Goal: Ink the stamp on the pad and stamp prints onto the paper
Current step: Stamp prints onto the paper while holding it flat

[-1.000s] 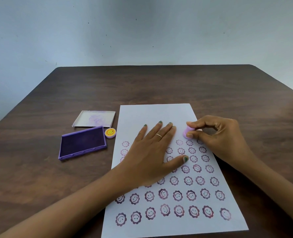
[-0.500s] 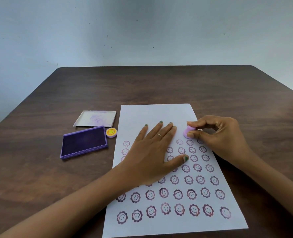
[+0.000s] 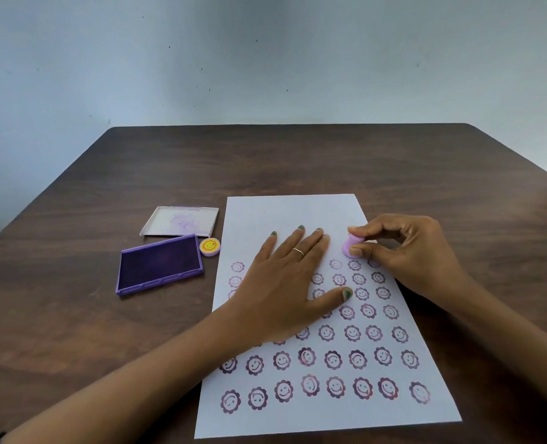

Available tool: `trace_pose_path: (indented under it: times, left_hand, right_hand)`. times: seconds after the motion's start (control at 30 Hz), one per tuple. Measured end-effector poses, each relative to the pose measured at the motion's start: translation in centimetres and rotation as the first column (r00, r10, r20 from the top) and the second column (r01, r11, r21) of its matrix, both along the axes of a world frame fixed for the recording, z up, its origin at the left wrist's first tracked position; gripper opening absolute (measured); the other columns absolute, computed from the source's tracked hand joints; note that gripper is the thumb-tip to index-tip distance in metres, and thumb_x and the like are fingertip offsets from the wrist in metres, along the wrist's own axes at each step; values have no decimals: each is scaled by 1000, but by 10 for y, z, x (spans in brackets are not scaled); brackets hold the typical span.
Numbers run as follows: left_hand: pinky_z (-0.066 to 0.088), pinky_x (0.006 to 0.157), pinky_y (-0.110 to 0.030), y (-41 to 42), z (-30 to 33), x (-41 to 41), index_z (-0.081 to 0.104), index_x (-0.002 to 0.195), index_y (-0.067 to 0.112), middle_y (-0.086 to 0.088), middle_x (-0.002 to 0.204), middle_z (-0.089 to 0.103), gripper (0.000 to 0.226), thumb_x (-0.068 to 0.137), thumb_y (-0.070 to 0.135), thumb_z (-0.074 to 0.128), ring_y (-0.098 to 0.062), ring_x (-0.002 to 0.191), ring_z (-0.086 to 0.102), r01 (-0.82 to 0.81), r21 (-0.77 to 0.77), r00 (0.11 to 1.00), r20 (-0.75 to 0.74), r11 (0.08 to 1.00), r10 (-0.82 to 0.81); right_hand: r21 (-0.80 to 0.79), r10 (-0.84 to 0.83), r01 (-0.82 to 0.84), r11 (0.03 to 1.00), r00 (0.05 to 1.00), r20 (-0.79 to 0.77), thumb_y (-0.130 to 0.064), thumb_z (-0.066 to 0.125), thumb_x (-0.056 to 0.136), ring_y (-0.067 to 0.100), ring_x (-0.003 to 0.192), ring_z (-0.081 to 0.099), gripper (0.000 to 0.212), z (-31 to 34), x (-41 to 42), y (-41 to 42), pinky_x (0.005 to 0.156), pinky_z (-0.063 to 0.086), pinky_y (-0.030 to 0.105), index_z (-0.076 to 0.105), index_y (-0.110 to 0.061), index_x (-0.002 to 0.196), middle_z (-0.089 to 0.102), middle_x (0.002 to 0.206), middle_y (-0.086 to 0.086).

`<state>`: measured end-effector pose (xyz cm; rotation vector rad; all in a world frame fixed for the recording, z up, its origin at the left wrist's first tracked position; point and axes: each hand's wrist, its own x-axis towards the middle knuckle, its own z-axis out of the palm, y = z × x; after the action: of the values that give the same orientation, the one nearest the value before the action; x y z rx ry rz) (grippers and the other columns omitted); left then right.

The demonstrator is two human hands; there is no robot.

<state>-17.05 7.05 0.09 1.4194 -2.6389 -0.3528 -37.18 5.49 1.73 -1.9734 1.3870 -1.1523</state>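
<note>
A white sheet of paper (image 3: 293,213) lies on the dark wooden table, covered from its near edge upward with several rows of purple smiley-flower prints (image 3: 352,333). My left hand (image 3: 285,283) rests flat on the middle of the sheet, fingers spread, a ring on one finger. My right hand (image 3: 409,254) pinches a small pink stamp (image 3: 350,246) between thumb and fingers, just above the topmost row of prints near the sheet's right edge. The open purple ink pad (image 3: 159,264) sits left of the paper.
The pad's clear lid (image 3: 180,221) lies behind the pad. A small yellow smiley cap (image 3: 209,246) sits between pad and paper. The table (image 3: 297,155) stretches back to a pale wall.
The stamp and right hand have tipped slightly, lifting a little off the paper at the same spot. My left hand stays flat on the sheet.
</note>
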Motion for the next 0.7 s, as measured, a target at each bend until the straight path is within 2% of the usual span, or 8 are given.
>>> trace_pose_path:
  times: [0.37, 0.53, 0.6, 0.7]
  left_hand:
    - [-9, 119, -39, -1, 0, 0, -1, 150, 26, 9, 160, -2, 78, 88, 66, 26, -9, 145, -11, -1, 0, 1000, -4, 1000, 1]
    - [-6, 119, -40, 0, 1, 1, 1, 150, 24, 8, 160, -1, 78, 89, 65, 27, -10, 146, -9, 4, -11, 1000, -9, 1000, -4]
    - [-5, 119, -40, 0, 1, 1, 2, 150, 23, 8, 160, 0, 78, 89, 64, 27, -10, 146, -9, 6, -14, 1000, -16, 1000, -7]
    - [-5, 119, -41, 0, 1, 1, 0, 150, 24, 8, 160, -1, 79, 89, 66, 26, -9, 145, -10, 8, -3, 1000, -19, 1000, -8]
  right_hand:
    - [-3, -8, 8, 1000, 999, 35, -9, 79, 64, -10, 81, 64, 22, -1, 1, 2, 65, 47, 3, 71, -17, 83, 65, 85, -19]
    - [21, 10, -12, 1000, 998, 54, -10, 80, 63, -4, 78, 67, 23, -1, -1, 2, 64, 49, 6, 72, -17, 83, 69, 88, -14]
    - [44, -16, 8, 999, 980, 196, -9, 80, 62, 4, 77, 70, 24, -4, -1, 2, 65, 52, 11, 73, -15, 84, 74, 88, -7]
    - [25, -128, 136, 990, 829, 544, -11, 78, 64, 17, 84, 71, 29, -3, -8, 2, 77, 55, 22, 71, -11, 91, 76, 87, 4]
